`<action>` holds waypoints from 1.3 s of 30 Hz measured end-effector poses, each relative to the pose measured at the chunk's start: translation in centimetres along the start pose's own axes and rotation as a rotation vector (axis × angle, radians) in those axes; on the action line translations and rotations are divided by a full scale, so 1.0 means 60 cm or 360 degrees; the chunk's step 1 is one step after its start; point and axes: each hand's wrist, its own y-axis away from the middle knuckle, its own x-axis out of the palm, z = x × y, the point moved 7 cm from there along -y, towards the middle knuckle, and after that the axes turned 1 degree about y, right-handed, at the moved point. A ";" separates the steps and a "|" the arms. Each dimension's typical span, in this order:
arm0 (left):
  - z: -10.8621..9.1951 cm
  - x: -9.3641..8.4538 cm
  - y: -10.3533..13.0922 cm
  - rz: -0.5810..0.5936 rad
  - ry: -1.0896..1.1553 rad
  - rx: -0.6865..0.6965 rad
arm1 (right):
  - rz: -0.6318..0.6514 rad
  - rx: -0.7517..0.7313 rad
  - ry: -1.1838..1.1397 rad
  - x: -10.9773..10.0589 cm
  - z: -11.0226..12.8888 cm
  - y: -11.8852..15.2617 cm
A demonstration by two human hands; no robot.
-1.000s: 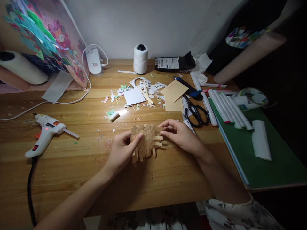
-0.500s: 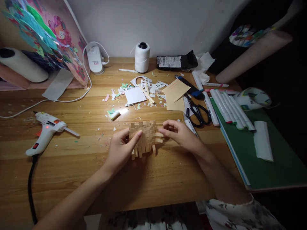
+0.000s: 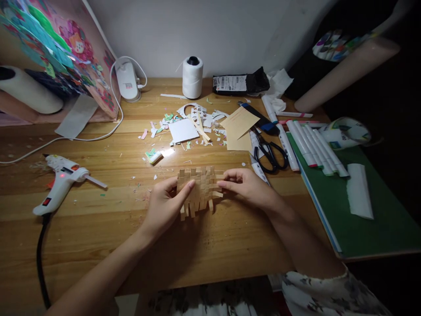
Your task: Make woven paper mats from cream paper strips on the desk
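- A glue gun (image 3: 61,184) is laid well left of the left fingers, its red light lit, apparently parked aside so that working room is kept.
- A woven paper piece (image 3: 200,188) is held between the two hands; its left edge is gripped by the left hand (image 3: 166,199), thumb in front, seemingly to steady the weave.
- At its right edge, a loose strip end is pinched by the right hand (image 3: 245,186), presumably for control of that single strip.
- Beyond the left fingers, the wooden tabletop (image 3: 151,254) is littered with paper scraps (image 3: 205,116); a thread spool (image 3: 193,79) is stood farther off, before a pale wall (image 3: 158,35).
- Scissors (image 3: 271,158) are left beyond the right fingers; farther right, markers (image 3: 305,147) are rested partly on a green board (image 3: 378,232), edged by darkness.
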 end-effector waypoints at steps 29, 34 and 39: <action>-0.004 -0.026 0.001 -0.0228 0.0200 -0.0110 | -0.0129 -0.0221 -0.0295 0.032 0.007 -0.004; -0.001 -0.007 0.004 -0.0121 0.0230 -0.0108 | -0.0087 -0.0171 -0.0419 0.044 0.005 -0.002; 0.000 -0.012 0.001 -0.0173 0.0210 -0.0131 | -0.0213 -0.0198 -0.0115 0.021 0.013 0.001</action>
